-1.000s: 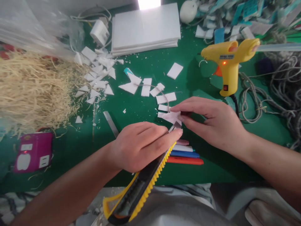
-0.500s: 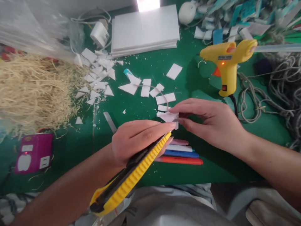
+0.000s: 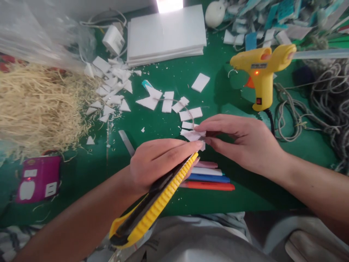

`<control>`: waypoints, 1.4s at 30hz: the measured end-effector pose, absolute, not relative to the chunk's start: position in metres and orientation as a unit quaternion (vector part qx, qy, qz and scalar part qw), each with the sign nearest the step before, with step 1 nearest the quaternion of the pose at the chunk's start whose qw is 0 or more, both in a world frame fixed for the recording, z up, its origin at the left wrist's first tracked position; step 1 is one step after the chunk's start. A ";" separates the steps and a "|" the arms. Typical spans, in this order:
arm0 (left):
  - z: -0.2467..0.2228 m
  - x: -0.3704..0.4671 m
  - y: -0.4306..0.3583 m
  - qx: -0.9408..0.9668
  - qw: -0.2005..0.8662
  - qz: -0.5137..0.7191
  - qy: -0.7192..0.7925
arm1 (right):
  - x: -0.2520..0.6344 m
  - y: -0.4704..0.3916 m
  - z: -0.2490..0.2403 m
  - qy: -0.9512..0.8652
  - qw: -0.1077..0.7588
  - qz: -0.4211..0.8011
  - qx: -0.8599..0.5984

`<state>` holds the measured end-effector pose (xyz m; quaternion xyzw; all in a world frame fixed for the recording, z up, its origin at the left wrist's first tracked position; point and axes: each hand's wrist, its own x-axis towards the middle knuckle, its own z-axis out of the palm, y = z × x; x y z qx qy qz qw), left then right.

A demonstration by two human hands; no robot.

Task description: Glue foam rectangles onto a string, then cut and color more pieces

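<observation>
While your left hand [image 3: 163,163] grips the yellow and black knife [image 3: 160,200], its fingertips are right at the small white piece [image 3: 192,135]. Your right hand [image 3: 242,140] pinches that piece at its right side with finger and thumb. You can't tell just where the blade tip is, because your fingers hide it.

A thin string [image 3: 190,110] bends away from your right fingertips and runs over some flat white bits [image 3: 191,114] to a pointy white shape [image 3: 150,99]. Under your hands, pink, white, blue and red pens [image 3: 212,186] lie in a row on the green bench [image 3: 231,203]. A pale strip [image 3: 126,142] is to the left, near your left hand.

Farther out, you see a pile of white scraps [image 3: 117,78], a heap of straw [image 3: 38,109] and a purple box [image 3: 39,178]. The yellow glue gun [image 3: 264,85] lies up to the right, with its little red light on.
</observation>
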<state>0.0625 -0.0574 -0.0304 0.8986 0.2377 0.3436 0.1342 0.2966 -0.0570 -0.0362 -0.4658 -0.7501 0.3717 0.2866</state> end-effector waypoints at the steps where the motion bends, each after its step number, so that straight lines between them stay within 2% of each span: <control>1: -0.031 0.062 -0.058 0.900 0.137 0.341 0.235 | 0.297 -0.057 -0.036 -0.752 0.285 0.371 -0.465; 8: -0.036 0.054 -0.062 0.912 0.128 0.289 0.261 | 0.298 -0.057 -0.036 -0.769 0.282 0.350 -0.454; 30: -0.036 0.059 -0.065 0.919 0.111 0.281 0.253 | 0.296 -0.058 -0.036 -0.799 0.298 0.303 -0.424; 37: -0.038 0.059 -0.065 0.903 0.138 0.301 0.272 | 0.296 -0.058 -0.037 -0.804 0.304 0.292 -0.420; 42: -0.032 0.057 -0.070 0.927 0.099 0.275 0.236 | 0.296 -0.057 -0.039 -0.801 0.296 0.283 -0.438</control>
